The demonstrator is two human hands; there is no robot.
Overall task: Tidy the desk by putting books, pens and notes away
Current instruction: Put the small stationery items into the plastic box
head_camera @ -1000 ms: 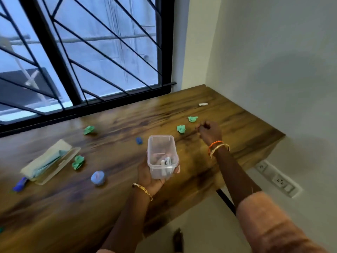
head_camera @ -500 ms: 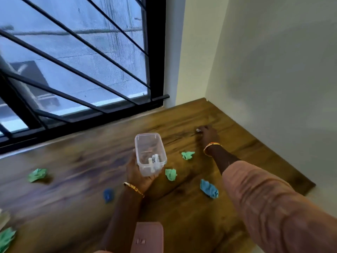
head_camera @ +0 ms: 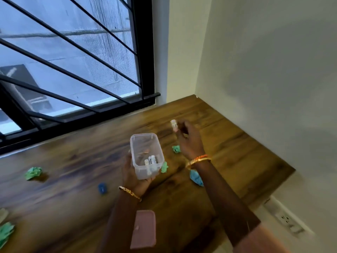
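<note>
Holding clear plastic tub [head_camera: 145, 154] in left hand [head_camera: 135, 177], fingers curled under its base, above the counter [head_camera: 237, 154]; a few small white cylinders [head_camera: 151, 161] lying inside. Pinching one more small white cylinder [head_camera: 173, 125] in right hand [head_camera: 189, 141], lifted off the wood, just right of the tub. Looking like mid-collection, carrying the piece toward the tub. Next: bringing right grip over the tub's open mouth and releasing. Remaining on counter: crumpled green notes [head_camera: 33, 172], a blue crumple [head_camera: 196, 178], small blue item [head_camera: 102, 188].
</note>
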